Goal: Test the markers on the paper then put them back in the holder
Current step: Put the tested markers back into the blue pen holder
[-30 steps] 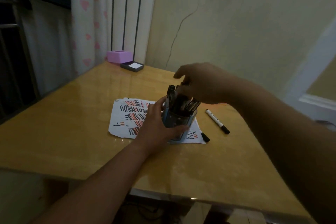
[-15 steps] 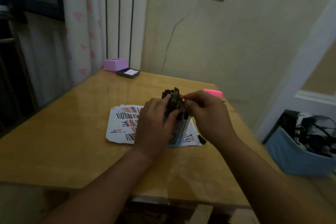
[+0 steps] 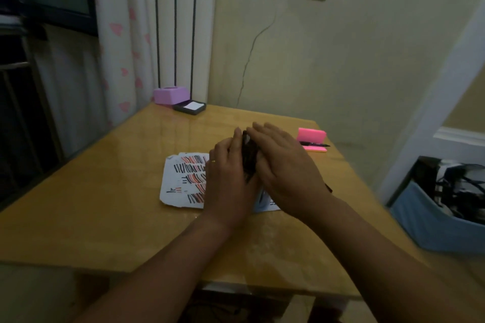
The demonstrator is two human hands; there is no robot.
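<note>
A bundle of dark markers (image 3: 249,157) stands in a holder that is almost wholly hidden between my hands, on the white test paper (image 3: 181,183) covered with black and red strokes. My left hand (image 3: 228,178) cups the holder and markers from the left, fingers curved round them and pointing up. From the right, my right hand (image 3: 286,168) presses flat against the markers with straight fingers. One more black marker (image 3: 316,144) lies apart on a pink block (image 3: 312,135) at the table's right edge.
The wooden table (image 3: 105,204) carries a purple box (image 3: 170,95) and a dark ink pad (image 3: 190,107) at its far corner by the curtain. A blue bin (image 3: 441,217) with dark items stands on the floor to the right.
My right hand has flattened against the markers instead of pinching at their tops. My left hand has slid higher up the bundle. The view shifted slightly.
</note>
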